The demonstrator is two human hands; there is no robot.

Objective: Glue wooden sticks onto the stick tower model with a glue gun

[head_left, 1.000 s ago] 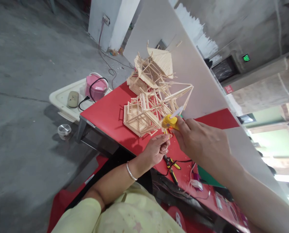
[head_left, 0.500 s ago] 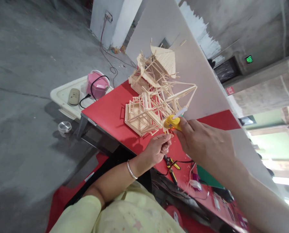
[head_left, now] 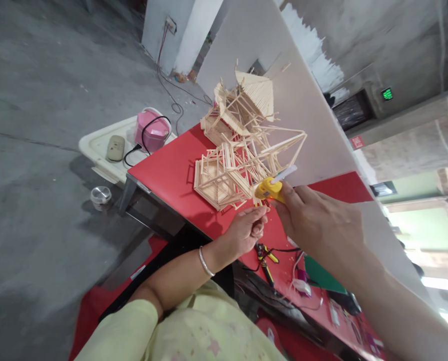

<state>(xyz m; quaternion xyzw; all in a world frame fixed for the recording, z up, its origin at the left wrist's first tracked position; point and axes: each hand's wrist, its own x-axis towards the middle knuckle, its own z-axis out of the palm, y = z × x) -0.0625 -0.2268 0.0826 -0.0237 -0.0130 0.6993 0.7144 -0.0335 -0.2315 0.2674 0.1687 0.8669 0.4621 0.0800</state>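
Observation:
A model house built of thin wooden sticks [head_left: 242, 145] stands on the red table [head_left: 171, 175]. My right hand [head_left: 317, 225] grips a small yellow glue gun [head_left: 269, 188] with a white glue stick poking out of its back; its nozzle points down by the model's near corner. My left hand [head_left: 248, 230] sits just below the nozzle, fingers pinched together as if on a small stick, which is too thin to make out. A silver bangle is on my left wrist.
A cream tray [head_left: 96, 148] beside the table holds a pink box [head_left: 152, 131] with a black cable and a beige remote [head_left: 116, 148]. A metal tin [head_left: 100, 194] sits on the floor. Yellow-handled pliers [head_left: 265, 255] and wires lie near me. A white board [head_left: 302, 105] stands behind the model.
The glue gun in my right hand has shifted slightly to the right; my left hand stays pinched beneath it. The view has drifted a little.

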